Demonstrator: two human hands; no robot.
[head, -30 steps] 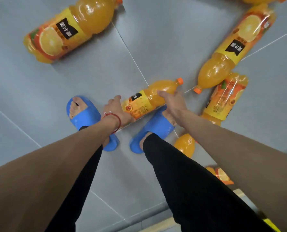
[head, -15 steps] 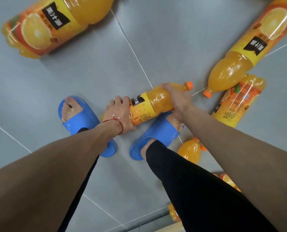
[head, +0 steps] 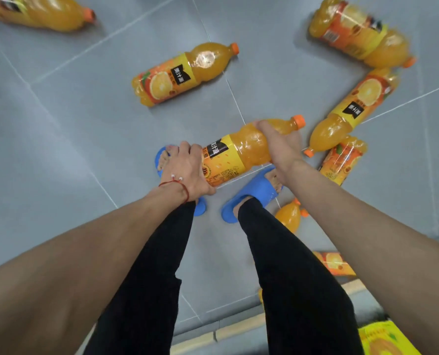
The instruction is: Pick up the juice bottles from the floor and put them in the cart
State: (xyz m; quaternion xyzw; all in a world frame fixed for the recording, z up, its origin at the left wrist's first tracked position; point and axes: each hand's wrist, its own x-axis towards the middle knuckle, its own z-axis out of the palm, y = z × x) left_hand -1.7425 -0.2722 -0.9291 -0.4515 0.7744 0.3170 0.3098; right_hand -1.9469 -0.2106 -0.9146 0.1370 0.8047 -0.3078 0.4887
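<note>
Two hands hold one big juice bottle.

The juice bottle [head: 239, 155] is near the middle of the view, lying sideways over the blue slippers [head: 251, 193], and it looks lifted off the grey floor [head: 59, 124]. Its orange cap [head: 300, 120] points to 2 o'clock. The left hand [head: 187, 172] grips the bottom end at 8 o'clock with its fingers curled round it. The right hand [head: 280, 147] wraps the thin neck end at 2 o'clock, fingers curled over the top. The bottle is full, so it is likely heavy. Its smooth plastic may be slippery and a bit squashy, so holding both ends seems safest. Another bottle [head: 180, 75] lies at 12 o'clock. No cart shows.
</note>
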